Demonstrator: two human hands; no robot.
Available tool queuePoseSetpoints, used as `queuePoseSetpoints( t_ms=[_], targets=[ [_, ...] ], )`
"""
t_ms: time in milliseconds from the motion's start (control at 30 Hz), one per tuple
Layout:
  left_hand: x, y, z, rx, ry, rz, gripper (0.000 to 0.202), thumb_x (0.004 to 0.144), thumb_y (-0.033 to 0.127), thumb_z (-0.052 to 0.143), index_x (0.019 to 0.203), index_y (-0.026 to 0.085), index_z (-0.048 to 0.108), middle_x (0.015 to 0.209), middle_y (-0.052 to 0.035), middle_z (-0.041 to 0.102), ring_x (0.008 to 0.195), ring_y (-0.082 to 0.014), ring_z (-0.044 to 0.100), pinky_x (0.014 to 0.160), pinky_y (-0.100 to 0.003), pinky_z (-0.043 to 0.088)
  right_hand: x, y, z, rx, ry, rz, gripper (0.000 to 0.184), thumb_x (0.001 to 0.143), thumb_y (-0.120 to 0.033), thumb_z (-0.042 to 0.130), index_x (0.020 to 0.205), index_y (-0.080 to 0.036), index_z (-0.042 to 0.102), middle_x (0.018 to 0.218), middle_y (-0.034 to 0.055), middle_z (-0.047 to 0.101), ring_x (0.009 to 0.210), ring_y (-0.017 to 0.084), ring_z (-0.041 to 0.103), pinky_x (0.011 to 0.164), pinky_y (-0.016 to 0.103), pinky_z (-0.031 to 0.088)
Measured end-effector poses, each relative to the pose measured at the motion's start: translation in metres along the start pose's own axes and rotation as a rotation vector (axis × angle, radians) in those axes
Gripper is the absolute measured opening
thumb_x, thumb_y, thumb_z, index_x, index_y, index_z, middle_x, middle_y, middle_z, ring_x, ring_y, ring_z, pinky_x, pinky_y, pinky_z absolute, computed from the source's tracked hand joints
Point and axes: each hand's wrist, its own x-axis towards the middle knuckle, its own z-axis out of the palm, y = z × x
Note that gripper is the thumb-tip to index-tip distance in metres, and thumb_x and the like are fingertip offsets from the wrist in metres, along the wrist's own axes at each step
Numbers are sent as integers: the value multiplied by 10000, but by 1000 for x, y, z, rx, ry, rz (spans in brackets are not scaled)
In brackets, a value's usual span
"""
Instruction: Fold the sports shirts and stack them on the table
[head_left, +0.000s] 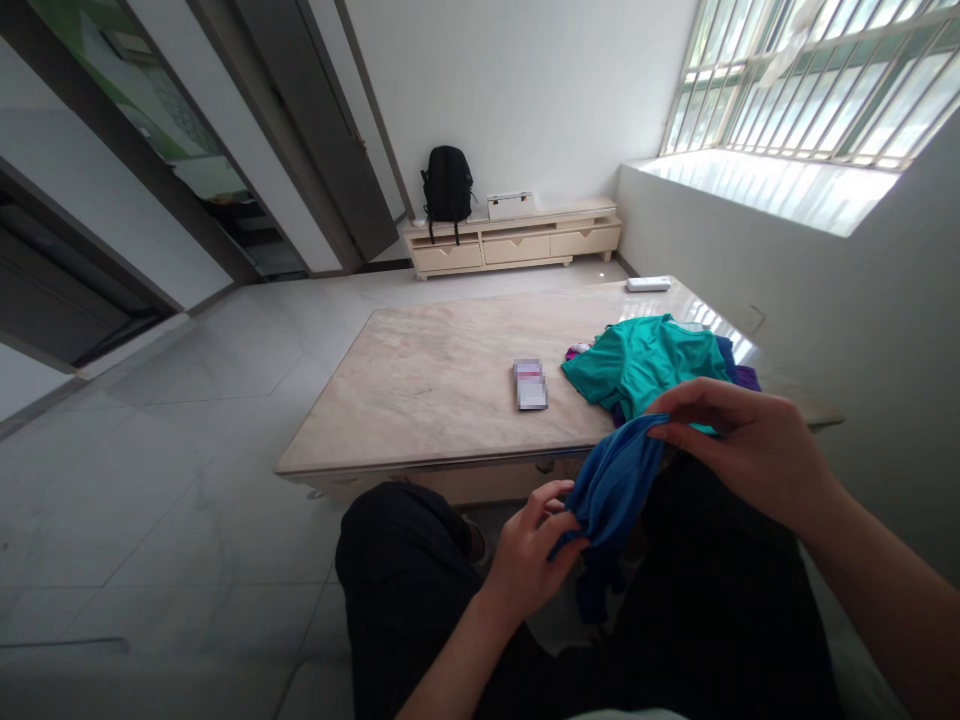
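Observation:
A blue cloth garment (pixel 611 485) is stretched between my hands above my lap, its lower part hanging between my knees; its exact kind cannot be made out. My left hand (pixel 534 545) pinches its lower left edge. With thumb and fingers closed, my right hand (pixel 739 440) grips the upper right corner. Just beyond my right hand, a green short-sleeved shirt (pixel 652 360) lies in a loose heap on the table (pixel 420 390). Purple cloth (pixel 746 378) shows from under the shirt at the right.
A phone-sized object (pixel 531 385), its face pixelated, lies on the table left of the heap. A white power strip (pixel 649 284) rests at the far edge. Beyond stands a low cabinet (pixel 517 248) bearing a black backpack (pixel 448 185) and a white box (pixel 510 205).

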Motion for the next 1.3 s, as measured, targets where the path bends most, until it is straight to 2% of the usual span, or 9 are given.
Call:
queuePoseSetpoints(
  t_ms=[133, 300, 467, 633, 833, 1033, 1300],
  targets=[
    [-1, 1, 3, 22, 9, -9, 138, 958, 182, 637, 1081, 240, 661, 1437, -109, 549, 1034, -187, 682, 874, -344, 612, 0, -4, -1, -4, -1, 31, 270, 766, -431, 839, 894, -221, 727, 894, 20, 770, 805, 214, 742, 761, 301, 582],
    [4, 3, 7, 69, 44, -6, 167, 952, 191, 644, 1107, 231, 694, 1397, -112, 584, 1006, -191, 690, 841, -335, 619, 1, -6, -1, -23, 10, 18, 278, 768, -446, 835, 892, -220, 732, 887, 19, 769, 798, 210, 734, 762, 307, 573],
    [9, 2, 9, 111, 37, -12, 155, 962, 176, 611, 1058, 229, 721, 1400, -111, 589, 1013, -202, 686, 801, -337, 615, 1, -6, -2, -33, 22, 25, 289, 763, -453, 839, 887, -216, 729, 886, 18, 767, 802, 197, 728, 781, 299, 581],
    [9, -3, 11, 87, 47, -37, 138, 970, 163, 606, 1044, 218, 709, 1376, -108, 601, 997, -185, 686, 831, -339, 603, 2, -3, -5, -54, 47, 28, 296, 760, -460, 836, 883, -211, 734, 879, 25, 765, 791, 195, 723, 787, 306, 589],
    [12, -3, 12, 85, 49, -56, 165, 977, 204, 617, 1123, 233, 689, 1363, -109, 604, 1013, -188, 683, 871, -346, 610, 2, -1, -5, -46, 42, 31, 303, 751, -471, 838, 879, -214, 738, 881, 33, 766, 790, 213, 724, 767, 323, 595],
    [17, -1, 15, 85, 101, -94, 126, 978, 224, 616, 1088, 227, 678, 1301, -112, 625, 930, -178, 675, 824, -339, 605, 3, -3, -5, -60, 46, 41, 316, 746, -487, 836, 869, -211, 741, 870, 37, 767, 779, 212, 721, 760, 321, 597],
    [18, 2, 19, -3, 127, -168, 127, 929, 189, 684, 1048, 229, 701, 1306, -91, 605, 927, -172, 654, 830, -339, 593, -1, 1, -4, -41, 35, 41, 298, 750, -484, 838, 878, -233, 739, 870, 17, 765, 767, 202, 725, 759, 307, 592]
  ],
)
